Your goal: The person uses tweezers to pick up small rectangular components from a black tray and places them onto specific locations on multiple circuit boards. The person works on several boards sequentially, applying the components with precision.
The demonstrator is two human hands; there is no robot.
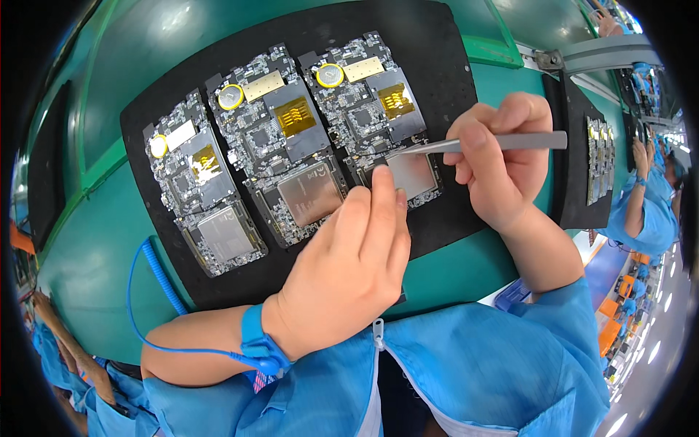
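Note:
Three dark circuit boards lie side by side on a black mat. On the rightmost circuit board (360, 116) are a round coin cell (330, 75), an amber tape patch (395, 101) and a silver metal shield (413, 175). Grey metal tweezers (513, 141) are gripped by my right hand (502, 164), their tips down at the shield's upper edge. My left hand (342, 269) reaches over the lower part of the same board. Its index fingertip rests beside the tweezer tips; the fingers are stretched out and the thumb is hidden.
The middle board (255, 135) and left board (178, 175) carry similar parts. Under them, the black mat (145, 120) covers a green bench (80, 298). A blue coiled cord (164, 280) runs to my left wrist strap (255, 335). Co-workers (641, 211) sit at both sides.

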